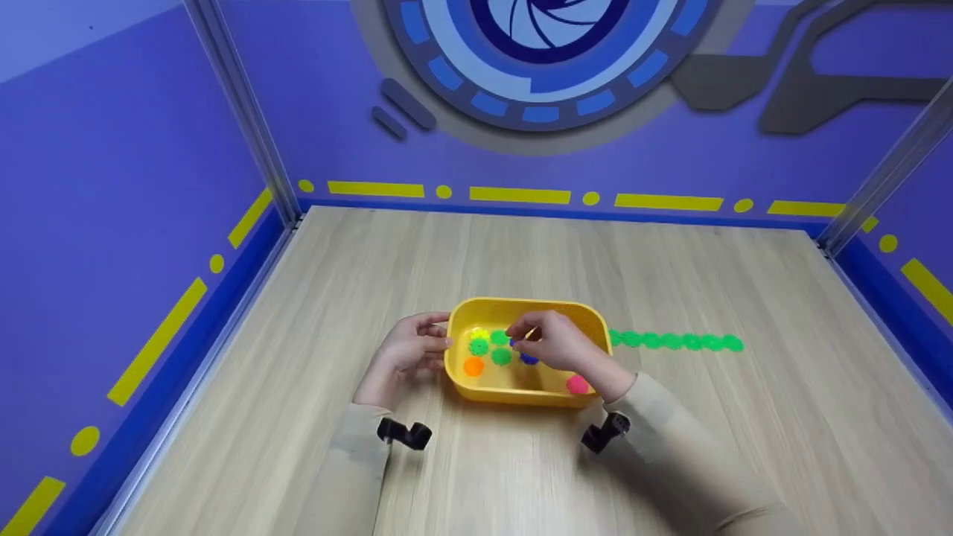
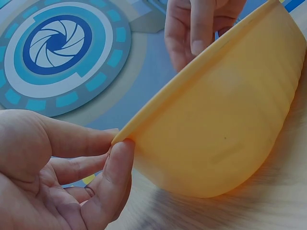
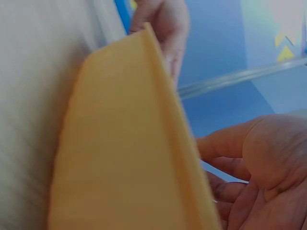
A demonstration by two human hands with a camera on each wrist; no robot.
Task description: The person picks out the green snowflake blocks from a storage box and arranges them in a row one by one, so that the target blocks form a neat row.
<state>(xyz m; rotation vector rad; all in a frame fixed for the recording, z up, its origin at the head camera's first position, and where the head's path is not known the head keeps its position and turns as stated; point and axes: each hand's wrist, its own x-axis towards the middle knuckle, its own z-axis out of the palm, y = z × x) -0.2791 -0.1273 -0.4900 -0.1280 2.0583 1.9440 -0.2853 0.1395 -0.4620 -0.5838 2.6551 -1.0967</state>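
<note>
Your yellow bin (image 1: 521, 398) sits on the surface (image 1: 521, 260), well off its back edge, coloured discs (image 1: 501, 357) inside. Your left hand (image 1: 406, 346) pinches its left rim. Your right hand (image 1: 555, 341) is over the bin, fingers bent; can't tell if pinching anything. Green row (image 1: 673, 342) runs toward the surface's right edge.

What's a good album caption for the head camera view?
Left hand holding a yellow tub, right hand over colorful pieces inside, green row alongside.
</note>
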